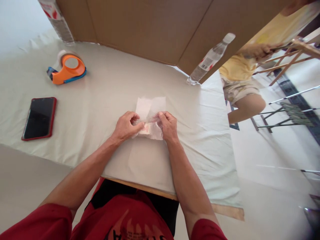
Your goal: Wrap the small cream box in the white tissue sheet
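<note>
A thin, translucent white wrapping sheet (157, 104) lies in front of me on the cloth-covered table, its near part crumpled. On its near part sits a small pale block-shaped item (145, 129) with faint reddish print, partly covered by the sheet. My left hand (127, 126) is at the left side, thumb pressed against the small item and fingers curled at the sheet's edge. Pinched between the thumb and fingers of my right hand (168, 125) is the sheet's right edge. What the small item is cannot be made out.
An orange and blue tape dispenser (68, 70) and a phone in a red case (40, 118) lie to the left. Water bottles (208, 61) (58, 23) stand against a cardboard panel (140, 30) at the back. A seated person (243, 73) is beyond the table's right side.
</note>
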Demonstrator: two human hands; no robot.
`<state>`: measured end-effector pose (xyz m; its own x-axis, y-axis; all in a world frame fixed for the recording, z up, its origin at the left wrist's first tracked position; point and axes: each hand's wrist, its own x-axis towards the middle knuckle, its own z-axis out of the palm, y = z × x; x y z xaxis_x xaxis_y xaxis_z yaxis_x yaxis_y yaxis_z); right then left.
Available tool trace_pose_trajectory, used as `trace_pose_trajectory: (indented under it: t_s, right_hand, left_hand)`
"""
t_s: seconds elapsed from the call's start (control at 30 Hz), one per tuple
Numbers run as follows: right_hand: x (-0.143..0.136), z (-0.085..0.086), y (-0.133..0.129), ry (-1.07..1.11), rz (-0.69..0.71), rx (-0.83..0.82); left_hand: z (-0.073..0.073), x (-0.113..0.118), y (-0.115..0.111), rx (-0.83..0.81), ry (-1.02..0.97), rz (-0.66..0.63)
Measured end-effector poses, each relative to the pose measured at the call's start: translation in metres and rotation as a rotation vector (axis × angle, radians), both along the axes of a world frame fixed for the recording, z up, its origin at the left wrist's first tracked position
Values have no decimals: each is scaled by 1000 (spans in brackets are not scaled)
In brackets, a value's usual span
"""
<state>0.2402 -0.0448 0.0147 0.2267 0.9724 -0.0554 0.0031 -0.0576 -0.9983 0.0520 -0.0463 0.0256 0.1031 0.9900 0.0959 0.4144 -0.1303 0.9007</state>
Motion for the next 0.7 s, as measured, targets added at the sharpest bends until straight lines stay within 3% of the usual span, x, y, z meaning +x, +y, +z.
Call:
trace_pose_trajectory:
  t_s: [0.23,0.33,0.47,0.53,0.6,0.7]
  right_hand:
    - [17,-8,4,-205,-100,71]
    - [25,-12,7,-328,-132,40]
    - [26,5,4,-529,-233,119]
    - [22,21,-2,-578,-159,169]
    - [17,35,-11,-606,36,172]
    - [11,46,-27,-774,222,198]
  left_hand:
    - [3,-17,14,-163,-209,275]
    - [1,-21,20,-208,-219,303]
    - [-3,-22,22,-60,-263,364]
    - [-1,-20,19,82,-251,373]
    - [4,-19,14,156,-198,314]
    - [11,-18,4,278,-34,239]
